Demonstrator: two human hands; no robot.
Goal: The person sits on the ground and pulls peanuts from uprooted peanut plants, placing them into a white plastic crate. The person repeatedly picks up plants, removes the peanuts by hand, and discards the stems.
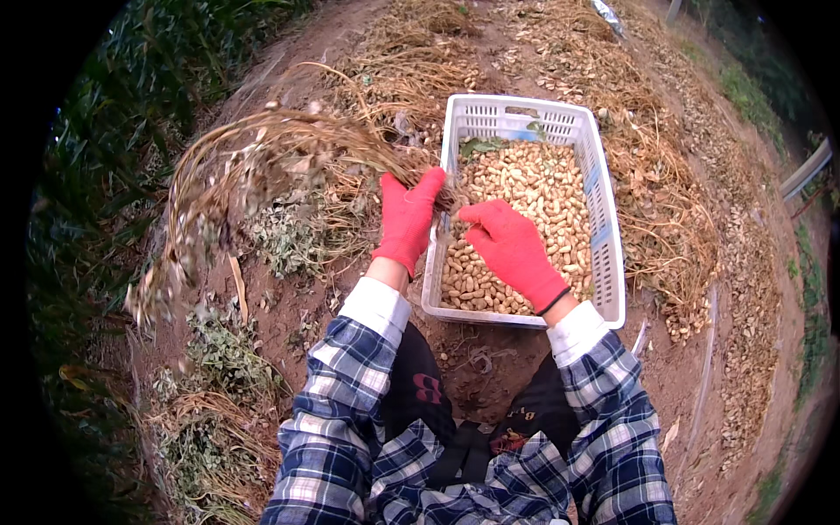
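Note:
My left hand (408, 220), in a red glove, grips a bundle of dried peanut plants (341, 141) near its root end. The long stems arch out to the left, and their hanging leafy ends are blurred. Close to the roots (453, 195), my right hand (512, 246), also gloved in red, has its fingers bent inward; whether a pod is between them is hard to make out. Below both hands stands a white slatted plastic crate (607, 262). Many peanuts in their shells (525, 174) cover its bottom, with a few green leaves (482, 146) at the far left corner.
Pulled peanut plants (669, 216) lie along the right of the crate and beyond it. More heaps of withered plants (216, 426) are on the soil to my left. Tall green crop plants (144, 85) border the left side. My knees (420, 387) flank the crate's near end.

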